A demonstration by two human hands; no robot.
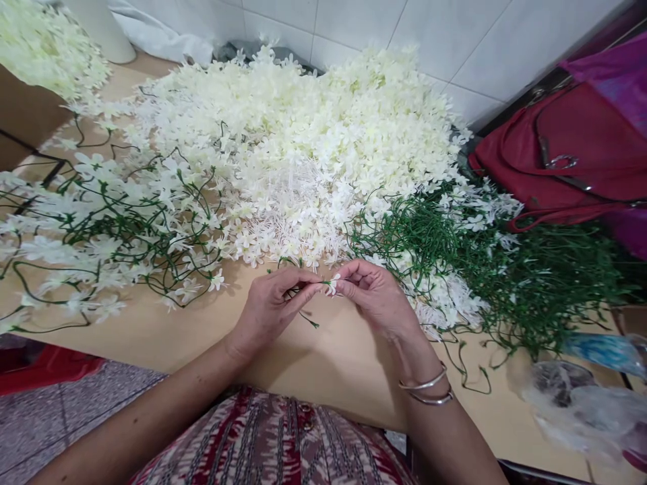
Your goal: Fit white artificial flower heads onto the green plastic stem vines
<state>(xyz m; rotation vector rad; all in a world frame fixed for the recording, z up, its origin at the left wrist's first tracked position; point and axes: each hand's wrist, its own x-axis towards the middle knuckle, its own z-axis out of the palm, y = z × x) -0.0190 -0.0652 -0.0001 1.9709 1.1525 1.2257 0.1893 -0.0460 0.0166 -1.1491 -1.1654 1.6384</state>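
My left hand [277, 296] pinches a green plastic stem [309, 320], part of which shows below its fingers. At the tip of that stem, my right hand [371, 293] has its thumb and fingers closed on a small white artificial flower [332, 285]. Both hands meet just above the table's front part. Beyond them lies a big heap of loose white and cream artificial flowers [303, 135]. Green stems with white flowers on them [111, 229] are piled to the left. Bare green stems [424, 229] lie in a tangle to the right.
More green stems [546, 283] spread at the far right, below a red handbag [571, 148]. Clear plastic bags [586, 404] rest at the table's right front. A brown box [30, 114] stands at left, and a red crate [55, 367] sits below the table edge.
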